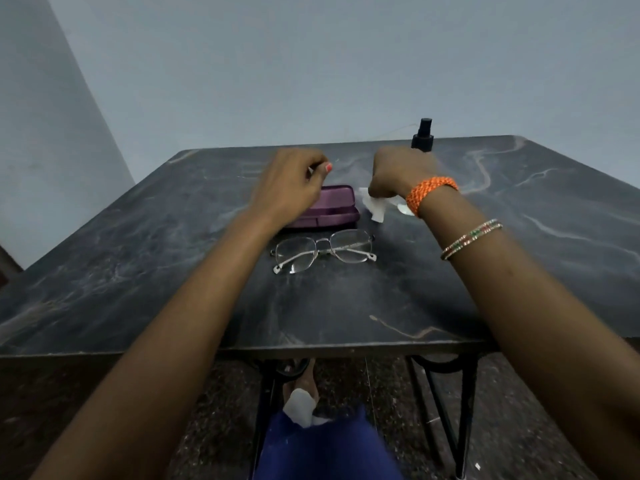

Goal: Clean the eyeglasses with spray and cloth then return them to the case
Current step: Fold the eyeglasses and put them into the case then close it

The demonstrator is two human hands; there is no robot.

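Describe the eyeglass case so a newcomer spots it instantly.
On the dark marbled table, look just beyond the folded eyeglasses, partly under the left hand. The case is the only purple item, a long, low box beside the white cloth.

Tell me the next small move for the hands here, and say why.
Probably lift the white cloth clear with the right hand, which already pinches it, and bring it toward the eyeglasses. They lie folded on the table in front of the purple case, untouched, and the spray bottle stands behind that hand. The left hand hovers over the case.
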